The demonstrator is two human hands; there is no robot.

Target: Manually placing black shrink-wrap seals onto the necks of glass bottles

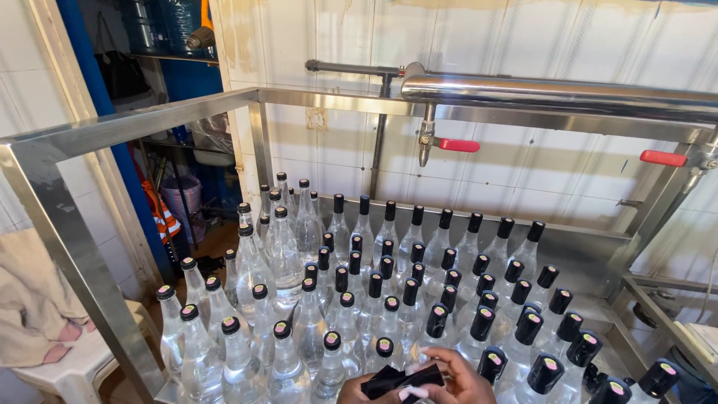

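We record: white tiled wall [568, 45], stained; blue door frame [82, 67]; white plastic chair [71, 370] at left; daylight on the square-section steel frame [134, 123].

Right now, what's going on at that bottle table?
A person's two hands, right hand and left hand, meet at the near edge of a steel-framed table, holding a small black sleeve just above a capped clear bottle. The table is packed with upright clear bottles; those on the right wear long black neck sleeves, those on the left only short caps. A steel pipe with red-handled taps runs overhead.
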